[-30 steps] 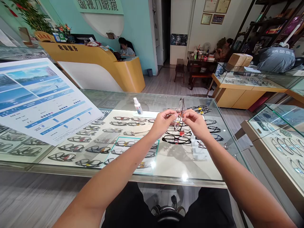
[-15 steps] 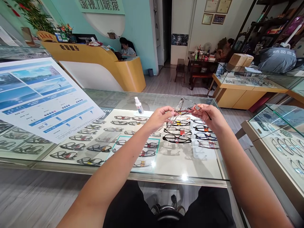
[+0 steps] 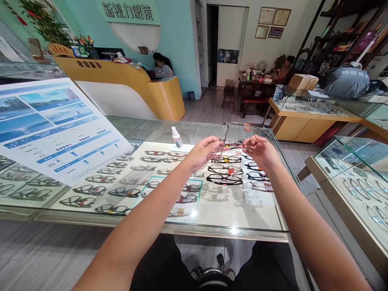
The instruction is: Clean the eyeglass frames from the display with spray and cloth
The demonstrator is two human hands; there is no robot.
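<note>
A pair of thin-rimmed eyeglasses (image 3: pixel 226 133) is held up over the glass display counter (image 3: pixel 257 220), its arms unfolded toward the right. My left hand (image 3: pixel 205 152) pinches the eyeglasses by the front, near the lower rim. On the other side, the closed fingers of my right hand (image 3: pixel 260 150) are at the nearer arm and seem to pinch it; the exact contact is hard to see. The farther arm, with a red tag (image 3: pixel 247 127), stretches above my right hand. Beneath both hands, rows of eyeglasses, including a black pair (image 3: pixel 224 179), lie inside the counter.
A small white spray bottle (image 3: pixel 177 138) stands on the glass behind my left hand. To the left is a printed sheet (image 3: pixel 60 129). Another glass case (image 3: pixel 339 178) is at the right. Two people sit farther back, one behind a yellow reception desk (image 3: pixel 169 97).
My right hand has come off the red-tagged arm of the eyeglasses and shifted to the nearer arm. That tagged arm now extends free above the hand. My left hand keeps its hold.
</note>
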